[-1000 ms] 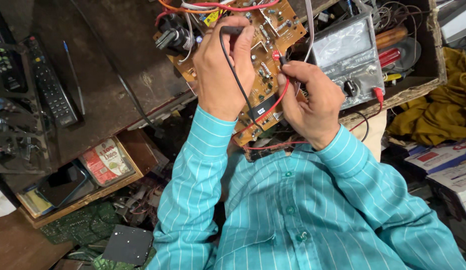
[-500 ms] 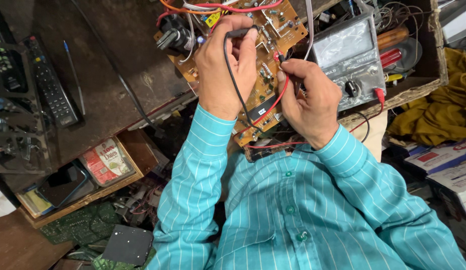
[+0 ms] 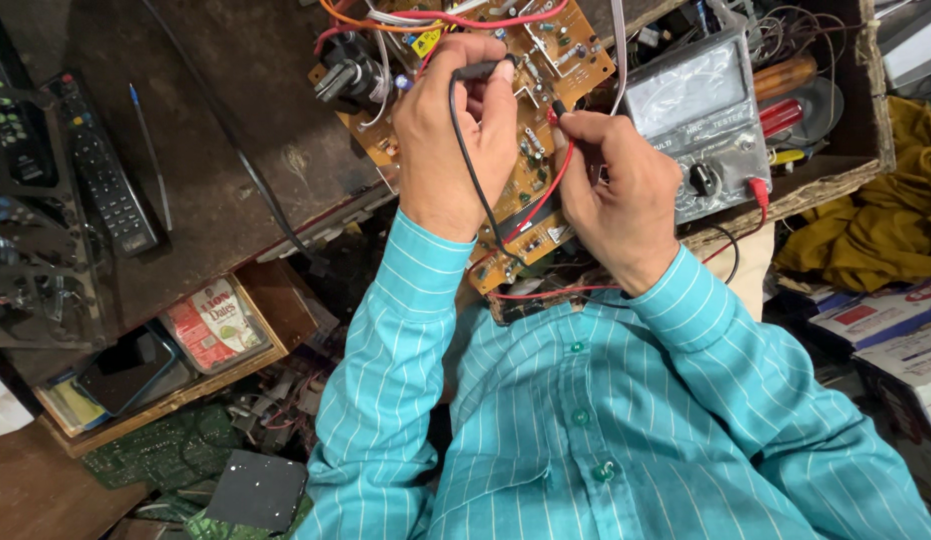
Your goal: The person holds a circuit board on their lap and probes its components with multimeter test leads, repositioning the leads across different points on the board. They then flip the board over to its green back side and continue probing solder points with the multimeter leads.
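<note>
The left hand [image 3: 453,135] pinches a black probe [image 3: 482,70] between thumb and fingers, its tip pressed down on the circuit board [image 3: 530,150]. The right hand [image 3: 625,195] pinches a red probe [image 3: 557,110] the same way, tip set on the board just beside the left hand. A black lead [image 3: 470,170] runs down over the back of the left hand; a red lead [image 3: 545,195] curves between the two hands.

Against the picture from a second ago, the left hand has slid a little up the board, so the black probe now touches nearer the board's far edge, while the right hand and its red probe have hardly moved. The board itself lies where it did, tilted across the front edge of the bench [image 3: 235,150].

The grey meter [image 3: 695,120] stands just right of the right hand, close enough that the knuckles are near its case, with a red plug at its lower corner. It sits in a wooden tray [image 3: 845,165] crowded with tools, whose front wall closes off that side. Left of the left hand the bench top is open and dark, crossed by a thin black cable [image 3: 235,150]; a remote control [image 3: 100,175] and a pen [image 3: 150,150] lie well apart near the left edge. Below the bench lip, a box [image 3: 185,340] of odds and ends sits beside the striped sleeve [image 3: 395,360].
</note>
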The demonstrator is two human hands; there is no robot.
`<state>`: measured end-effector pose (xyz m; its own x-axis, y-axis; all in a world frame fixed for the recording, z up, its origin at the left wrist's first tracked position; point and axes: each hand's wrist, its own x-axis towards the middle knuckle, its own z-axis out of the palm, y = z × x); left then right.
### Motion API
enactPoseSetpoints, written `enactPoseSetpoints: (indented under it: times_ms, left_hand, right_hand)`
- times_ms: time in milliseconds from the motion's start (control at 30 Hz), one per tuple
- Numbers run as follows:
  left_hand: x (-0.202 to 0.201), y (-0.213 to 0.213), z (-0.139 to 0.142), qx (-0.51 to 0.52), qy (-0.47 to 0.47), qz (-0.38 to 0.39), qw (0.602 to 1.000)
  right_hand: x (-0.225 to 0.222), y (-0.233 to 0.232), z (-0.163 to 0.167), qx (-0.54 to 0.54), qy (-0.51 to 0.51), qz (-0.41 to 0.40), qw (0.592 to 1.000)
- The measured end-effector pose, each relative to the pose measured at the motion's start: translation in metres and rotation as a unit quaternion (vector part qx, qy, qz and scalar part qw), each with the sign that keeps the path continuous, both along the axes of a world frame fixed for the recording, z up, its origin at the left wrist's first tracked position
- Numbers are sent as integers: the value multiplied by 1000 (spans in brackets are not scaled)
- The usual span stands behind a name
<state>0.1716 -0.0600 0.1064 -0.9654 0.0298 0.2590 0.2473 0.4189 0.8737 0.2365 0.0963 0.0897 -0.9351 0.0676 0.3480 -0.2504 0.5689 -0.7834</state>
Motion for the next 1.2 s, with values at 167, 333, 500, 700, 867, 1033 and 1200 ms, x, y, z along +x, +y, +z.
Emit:
enactPoseSetpoints:
  times_ms: [167,333,500,700,867,1033,1200]
  left_hand:
    - [0,-1,-1,-18,9,-2,1000]
    - [1,0,-1,-14,-1,1,1000]
    - [0,-1,-2,-13,0,-5,1000]
    - [-1,-2,-2,-14,0,-11,1000]
    - [-1,-3,1,-14,-7,-7,1000]
    - [0,-4,4,8,-14,-14,1000]
    - [0,-5,4,4,-16,-14,1000]
  right_hand:
    - [-2,-1,3,11,-17,8,1000]
    - [-4,-1,6,13,-29,7,999]
    - [-5,-2,6,10,-19,12,1000]
    - [-6,-3,5,15,-20,9,1000]
    - [-5,-1,4,10,-24,6,1000]
    - [-5,-1,4,13,-25,4,1000]
    - [-5,-1,4,8,-19,6,1000]
